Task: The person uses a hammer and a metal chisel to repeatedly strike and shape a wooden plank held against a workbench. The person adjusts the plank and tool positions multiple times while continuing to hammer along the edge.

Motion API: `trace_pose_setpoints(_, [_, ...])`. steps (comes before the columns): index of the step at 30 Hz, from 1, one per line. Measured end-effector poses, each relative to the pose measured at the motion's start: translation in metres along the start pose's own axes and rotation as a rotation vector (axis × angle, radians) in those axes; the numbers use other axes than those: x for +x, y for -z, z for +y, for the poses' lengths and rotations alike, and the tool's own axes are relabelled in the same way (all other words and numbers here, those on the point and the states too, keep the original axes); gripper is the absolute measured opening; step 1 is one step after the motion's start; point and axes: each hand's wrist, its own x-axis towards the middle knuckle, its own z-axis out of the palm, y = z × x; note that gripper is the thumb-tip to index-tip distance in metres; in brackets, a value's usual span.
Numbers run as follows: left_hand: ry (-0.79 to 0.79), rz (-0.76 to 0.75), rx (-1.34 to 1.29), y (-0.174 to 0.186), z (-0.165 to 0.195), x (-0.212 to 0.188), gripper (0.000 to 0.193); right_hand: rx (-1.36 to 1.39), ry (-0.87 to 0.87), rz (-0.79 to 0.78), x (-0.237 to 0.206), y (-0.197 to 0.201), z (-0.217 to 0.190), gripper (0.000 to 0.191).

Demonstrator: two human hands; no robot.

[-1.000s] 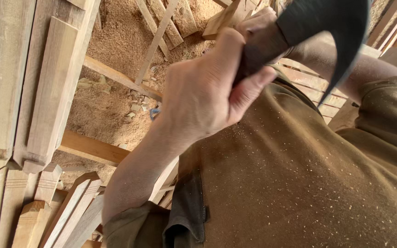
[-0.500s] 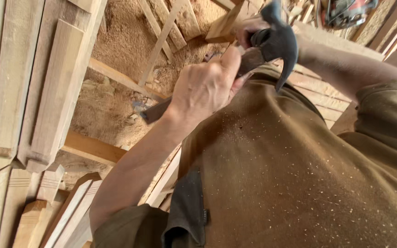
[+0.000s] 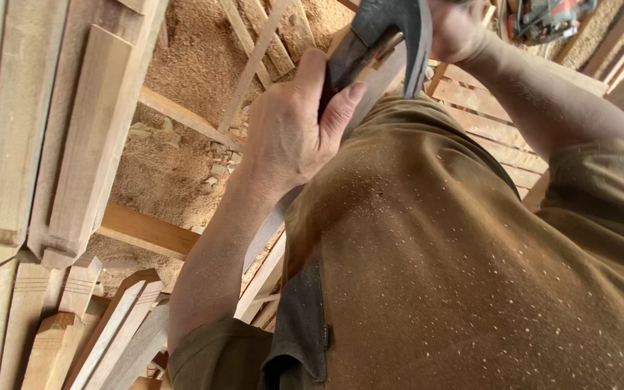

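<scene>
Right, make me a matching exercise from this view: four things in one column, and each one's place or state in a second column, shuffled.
1. dark metal claw hammer
2. left hand
3. brown cloth shirt
4. pale squared wooden posts

A. stacked along the picture's left edge
B. flecked with sawdust
C. wrapped round a dark handle
D. at the top edge, claw curving down

Pairs: 1-D, 2-C, 3-B, 4-A
</scene>
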Motion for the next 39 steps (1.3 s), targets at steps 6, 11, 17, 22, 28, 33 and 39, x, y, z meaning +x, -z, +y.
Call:
trace_pose_setpoints(6, [-0.088, 0.073, -0.029, 0.007, 0.023, -0.002, 0.046, 0.021, 0.128, -0.249, 0.033, -0.027, -0.021, 0.048])
trace_pose_setpoints(11, [-0.151, 0.003, 0.084, 0.009, 0.050, 0.002, 0.038, 0.029, 0.136, -0.233, 0.009, -0.022, -0.034, 0.056])
trace_pose_setpoints(17, [-0.168, -0.174, 0.395, -0.007, 0.071, 0.006, 0.033, 0.038, 0.214, -0.128, -0.030, -0.046, -0.025, 0.066])
trace_pose_setpoints(22, [0.015, -0.196, 0.444, -0.001, 0.090, -0.004, 0.036, 0.049, 0.307, -0.110, -0.025, -0.058, 0.005, 0.075])
trace_pose_setpoints(28, [0.054, -0.300, 0.663, -0.009, 0.091, 0.025, 0.040, 0.152, 0.317, 0.008, -0.015, -0.047, 0.010, 0.087])
trace_pose_setpoints(33, [-0.046, -0.143, 0.461, -0.003, 0.082, 0.015, 0.040, 0.039, 0.158, -0.129, -0.012, -0.033, -0.029, 0.070])
trace_pose_setpoints(39, [0.156, -0.250, 0.643, -0.020, 0.058, 0.020, 0.046, 0.111, 0.191, -0.072, 0.005, -0.018, -0.078, 0.061])
